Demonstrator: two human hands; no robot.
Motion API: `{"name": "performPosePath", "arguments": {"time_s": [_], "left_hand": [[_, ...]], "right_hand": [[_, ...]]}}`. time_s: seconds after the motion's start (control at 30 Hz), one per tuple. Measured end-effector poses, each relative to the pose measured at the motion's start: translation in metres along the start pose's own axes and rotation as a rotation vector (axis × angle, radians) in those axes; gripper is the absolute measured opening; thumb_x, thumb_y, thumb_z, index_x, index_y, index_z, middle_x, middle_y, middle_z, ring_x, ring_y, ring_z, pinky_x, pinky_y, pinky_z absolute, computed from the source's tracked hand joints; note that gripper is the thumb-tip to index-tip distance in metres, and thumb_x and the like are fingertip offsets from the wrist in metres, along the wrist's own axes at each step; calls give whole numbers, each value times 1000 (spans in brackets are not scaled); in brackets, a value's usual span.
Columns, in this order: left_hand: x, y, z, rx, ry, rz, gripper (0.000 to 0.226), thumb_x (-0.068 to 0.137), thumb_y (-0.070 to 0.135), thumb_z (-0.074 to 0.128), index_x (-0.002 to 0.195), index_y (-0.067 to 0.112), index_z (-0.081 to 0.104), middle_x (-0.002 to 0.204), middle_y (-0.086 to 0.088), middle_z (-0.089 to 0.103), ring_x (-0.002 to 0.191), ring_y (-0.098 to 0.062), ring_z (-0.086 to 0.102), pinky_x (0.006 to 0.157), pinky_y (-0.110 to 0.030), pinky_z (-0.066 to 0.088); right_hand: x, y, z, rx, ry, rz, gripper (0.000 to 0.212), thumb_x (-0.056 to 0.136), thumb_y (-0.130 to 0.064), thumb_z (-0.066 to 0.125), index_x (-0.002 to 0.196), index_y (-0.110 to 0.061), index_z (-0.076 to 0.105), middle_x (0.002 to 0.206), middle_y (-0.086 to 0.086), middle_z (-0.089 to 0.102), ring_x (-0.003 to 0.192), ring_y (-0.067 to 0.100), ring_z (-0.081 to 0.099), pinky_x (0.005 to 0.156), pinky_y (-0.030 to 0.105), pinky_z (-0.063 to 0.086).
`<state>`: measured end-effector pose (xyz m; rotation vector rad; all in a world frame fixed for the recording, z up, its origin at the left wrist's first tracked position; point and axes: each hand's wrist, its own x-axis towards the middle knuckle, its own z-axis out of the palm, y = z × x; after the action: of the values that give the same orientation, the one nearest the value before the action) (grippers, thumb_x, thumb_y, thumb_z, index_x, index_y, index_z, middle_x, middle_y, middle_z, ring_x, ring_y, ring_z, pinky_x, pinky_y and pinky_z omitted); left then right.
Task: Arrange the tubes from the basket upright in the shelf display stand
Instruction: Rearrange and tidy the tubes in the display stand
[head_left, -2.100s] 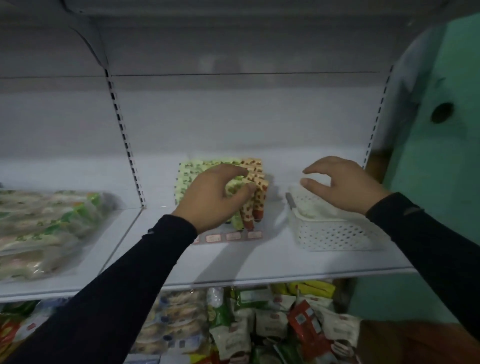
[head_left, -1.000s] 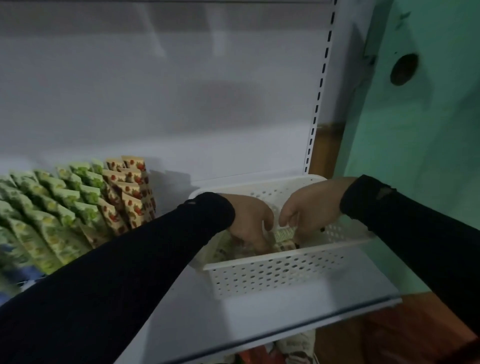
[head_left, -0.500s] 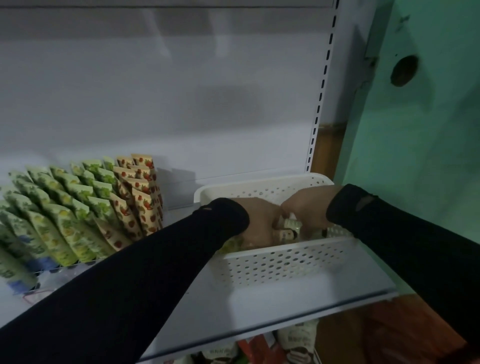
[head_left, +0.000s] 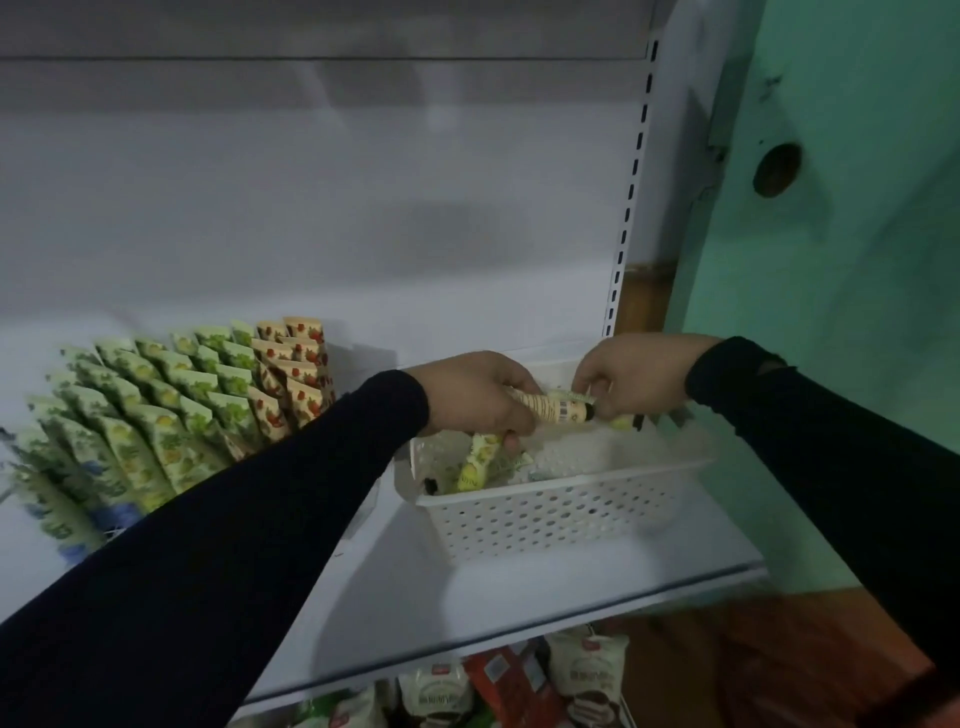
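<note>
Left of both hands, the display stand (head_left: 104, 525) is already mostly filled: rows of green tubes (head_left: 171, 410) stand upright and lean back, with a column of orange strawberry tubes (head_left: 291, 374) at the end nearest the left hand. Judging by that, most of the stocking looks done. What is left sits under the hands in the white basket (head_left: 561, 514): at least one yellow-green tube (head_left: 480, 462) lies flat on the basket floor below the left hand, plus maybe a bit more beside it, too blurred to count.

Left hand (head_left: 475, 397) has its fingers curled around a cream tube (head_left: 553, 408), holding it sideways above the basket, cap pointing toward the right hand. Right hand (head_left: 631, 382) pinches something small at that cap end, with a yellowish tube end (head_left: 623, 423) showing just under its fingers; whether it holds the same tube or another one cannot be told. Both tubes are out of the stand, so the current step is probably picking up or sorting before carrying left.

Surface: a white metal shelf (head_left: 519, 597), basket sitting on it near its right end, close to the slotted upright post (head_left: 628, 197). White back panel (head_left: 311, 208) behind the hands. Right of the right hand, a green wall (head_left: 857, 260) with a dark round hole (head_left: 776, 170). Below the shelf edge, packaged goods (head_left: 519, 691) on a lower level. Lighting is dim.
</note>
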<state>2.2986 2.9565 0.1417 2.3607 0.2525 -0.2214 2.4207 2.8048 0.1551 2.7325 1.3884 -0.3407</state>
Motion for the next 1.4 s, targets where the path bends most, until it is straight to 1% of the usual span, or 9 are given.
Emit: {"name": "performPosePath", "arguments": {"time_s": [0.13, 0.23, 0.4, 0.57, 0.77, 0.9, 1.07, 1.23, 1.4], "left_hand": [[-20, 1, -11, -226, 130, 69, 22, 87, 10, 69, 108, 15, 67, 81, -10, 73, 65, -12, 60, 61, -26, 40], [-37, 3, -22, -469, 255, 156, 22, 88, 6, 67, 109, 13, 65, 98, -17, 73, 79, -19, 65, 66, -34, 41], [-67, 5, -40, -811, 368, 247, 28, 90, 2, 63, 116, 14, 61, 98, -9, 64, 77, -18, 66, 80, -40, 50], [-113, -7, -46, -903, 416, 248, 31, 93, -3, 56, 123, 4, 55, 87, -7, 55, 69, -18, 61, 70, -34, 52], [-179, -42, -51, -925, 560, 226, 23, 90, -5, 56, 107, 9, 50, 77, -9, 55, 55, -20, 55, 51, -29, 46], [-223, -84, -62, -850, 703, 223, 13, 94, 11, 61, 102, 12, 51, 71, -3, 56, 55, -18, 52, 54, -32, 45], [-262, -140, -69, -710, 887, 143, 13, 95, 20, 63, 97, 9, 56, 69, -3, 56, 61, -23, 53, 60, -34, 48], [-276, -183, -63, -617, 1024, -7, 13, 93, 12, 62, 100, 4, 54, 74, -10, 55, 62, -22, 52, 56, -29, 51], [-276, -216, -53, -656, 1065, -106, 7, 92, 12, 61, 92, 8, 55, 73, -13, 58, 56, -23, 54, 56, -34, 51]], "right_hand": [[-20, 1, -15, 236, 150, 8, 28, 93, -29, 60, 119, -20, 65, 83, -10, 61, 70, 5, 59, 58, 20, 46], [-35, -5, -23, 708, 234, 8, 20, 94, -14, 59, 114, -17, 59, 88, 2, 70, 60, 0, 67, 52, 11, 48], [-50, -39, -30, 1367, 199, -117, 30, 95, 1, 51, 124, -4, 56, 107, 14, 69, 90, 21, 71, 77, 28, 60], [-59, -89, -30, 1582, 147, -255, 22, 98, -5, 49, 117, -7, 62, 96, 11, 68, 91, 24, 72, 82, 35, 59], [-60, -150, -22, 1470, 193, -334, 17, 98, -12, 54, 110, -7, 66, 96, 7, 69, 87, 18, 69, 81, 30, 59], [-62, -192, -21, 1209, 354, -389, 5, 93, -16, 63, 97, -18, 63, 87, -5, 72, 81, 10, 66, 74, 26, 49], [-58, -239, -22, 1150, 405, -490, 16, 91, -12, 65, 99, -22, 55, 88, 5, 71, 72, 13, 65, 62, 23, 52], [-42, -268, -12, 1086, 443, -431, 6, 94, -21, 62, 93, -15, 64, 93, 13, 70, 76, 26, 73, 71, 33, 60], [-29, -284, 0, 821, 512, -437, 16, 94, -29, 62, 96, -18, 72, 94, -9, 69, 69, 10, 72, 76, 28, 58]]}}
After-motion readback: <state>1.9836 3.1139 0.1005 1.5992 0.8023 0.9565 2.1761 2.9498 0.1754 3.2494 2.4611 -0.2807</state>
